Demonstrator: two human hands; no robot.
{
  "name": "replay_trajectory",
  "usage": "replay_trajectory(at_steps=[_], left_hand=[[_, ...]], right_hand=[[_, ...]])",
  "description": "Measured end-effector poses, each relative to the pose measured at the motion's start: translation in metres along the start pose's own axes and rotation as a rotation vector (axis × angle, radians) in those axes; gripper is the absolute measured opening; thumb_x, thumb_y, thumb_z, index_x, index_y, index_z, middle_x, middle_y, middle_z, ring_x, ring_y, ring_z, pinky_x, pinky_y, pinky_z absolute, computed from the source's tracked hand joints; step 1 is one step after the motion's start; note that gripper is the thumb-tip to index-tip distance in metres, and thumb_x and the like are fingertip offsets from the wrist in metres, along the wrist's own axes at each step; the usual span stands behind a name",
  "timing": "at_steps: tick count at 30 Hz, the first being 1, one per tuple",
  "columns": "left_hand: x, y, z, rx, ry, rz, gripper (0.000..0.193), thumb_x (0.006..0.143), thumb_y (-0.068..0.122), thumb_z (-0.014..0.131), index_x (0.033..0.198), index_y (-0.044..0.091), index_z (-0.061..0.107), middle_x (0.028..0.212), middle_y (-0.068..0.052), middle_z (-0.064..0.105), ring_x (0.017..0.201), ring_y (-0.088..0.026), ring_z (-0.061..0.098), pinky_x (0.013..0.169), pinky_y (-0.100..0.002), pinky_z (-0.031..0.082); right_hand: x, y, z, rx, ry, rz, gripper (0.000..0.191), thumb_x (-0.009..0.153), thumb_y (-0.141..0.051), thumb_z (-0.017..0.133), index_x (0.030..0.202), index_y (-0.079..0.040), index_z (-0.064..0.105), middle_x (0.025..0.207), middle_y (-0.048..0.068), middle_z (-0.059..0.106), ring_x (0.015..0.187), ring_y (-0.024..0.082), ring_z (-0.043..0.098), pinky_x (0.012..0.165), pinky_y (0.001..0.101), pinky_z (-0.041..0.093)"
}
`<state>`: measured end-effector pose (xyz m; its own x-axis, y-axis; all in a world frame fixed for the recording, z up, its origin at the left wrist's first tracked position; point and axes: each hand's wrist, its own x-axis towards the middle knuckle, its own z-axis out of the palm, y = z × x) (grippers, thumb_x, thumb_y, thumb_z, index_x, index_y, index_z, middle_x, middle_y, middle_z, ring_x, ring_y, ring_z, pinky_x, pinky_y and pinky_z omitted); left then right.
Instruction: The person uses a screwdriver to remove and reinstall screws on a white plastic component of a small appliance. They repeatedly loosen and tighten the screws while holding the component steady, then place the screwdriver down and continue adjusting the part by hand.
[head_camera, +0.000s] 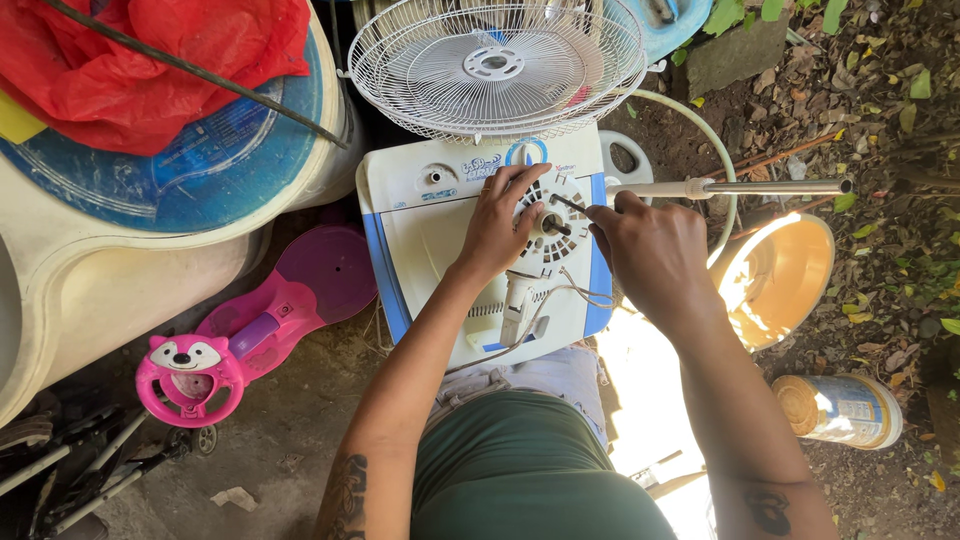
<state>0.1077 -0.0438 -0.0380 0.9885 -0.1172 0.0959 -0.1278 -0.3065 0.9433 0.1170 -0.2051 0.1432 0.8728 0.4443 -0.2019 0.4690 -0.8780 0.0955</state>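
Observation:
A white fan motor housing (551, 222) with a slotted round face and a central shaft lies on top of a white and blue appliance (440, 230). My left hand (497, 222) rests on the housing's left side, fingers curled over its rim. My right hand (650, 250) grips a thin dark tool (566, 203), likely a screwdriver, whose tip points at the housing's upper face. Loose wires (572, 290) trail from the motor toward me. The fan's metal pole (740, 187) sticks out to the right.
A white wire fan grille (497, 62) lies beyond the appliance. A pink toy ride-on car (265, 335) stands at the left beside big white drums (110, 270) with red plastic. A cream bucket (780, 280) and a tin can (842, 410) sit on leafy dirt at right.

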Motion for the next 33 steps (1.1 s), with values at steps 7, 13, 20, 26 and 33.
replay_trajectory(at_steps=[7,13,20,26,33], left_hand=[[0.001,-0.001,0.000,0.004,0.008,0.017,0.052,0.096,0.009,0.068,0.146,0.019,0.055,0.132,-0.008,0.057,0.127,-0.029,0.054,0.112,-0.043,0.043],[0.001,-0.001,0.000,0.007,0.002,0.012,0.052,0.096,0.009,0.068,0.146,0.019,0.055,0.132,-0.008,0.056,0.127,-0.029,0.054,0.112,-0.043,0.043],[0.001,-0.002,0.001,0.010,-0.002,0.006,0.053,0.096,0.009,0.067,0.146,0.018,0.055,0.133,-0.008,0.056,0.129,-0.029,0.053,0.112,-0.043,0.043],[0.001,-0.001,0.000,-0.007,-0.007,-0.001,0.052,0.097,0.009,0.066,0.146,0.018,0.055,0.133,-0.008,0.056,0.129,-0.030,0.053,0.112,-0.044,0.042],[0.002,-0.001,-0.001,-0.005,-0.016,-0.007,0.053,0.096,0.009,0.067,0.146,0.018,0.055,0.132,-0.008,0.056,0.128,-0.030,0.053,0.113,-0.044,0.042]], right_hand=[[0.003,0.006,-0.009,0.052,-0.067,-0.009,0.018,0.094,-0.028,0.068,0.106,-0.022,0.081,0.083,0.004,0.069,0.060,0.027,0.067,0.055,0.0414,0.052],[0.001,0.005,-0.015,0.059,-0.080,0.006,0.019,0.094,-0.029,0.068,0.107,-0.023,0.081,0.080,0.002,0.069,0.059,0.025,0.066,0.054,0.0404,0.051],[0.001,0.006,-0.015,0.019,-0.039,0.019,0.018,0.096,-0.031,0.068,0.104,-0.022,0.081,0.082,0.002,0.069,0.058,0.026,0.066,0.053,0.0402,0.051],[0.007,0.004,-0.006,0.011,-0.024,0.005,0.018,0.095,-0.030,0.068,0.104,-0.021,0.081,0.083,0.004,0.069,0.057,0.026,0.066,0.053,0.0406,0.051],[0.014,0.001,0.006,-0.075,-0.046,-0.034,0.018,0.097,-0.031,0.065,0.099,-0.021,0.080,0.087,0.004,0.071,0.059,0.023,0.068,0.054,0.0387,0.053]])
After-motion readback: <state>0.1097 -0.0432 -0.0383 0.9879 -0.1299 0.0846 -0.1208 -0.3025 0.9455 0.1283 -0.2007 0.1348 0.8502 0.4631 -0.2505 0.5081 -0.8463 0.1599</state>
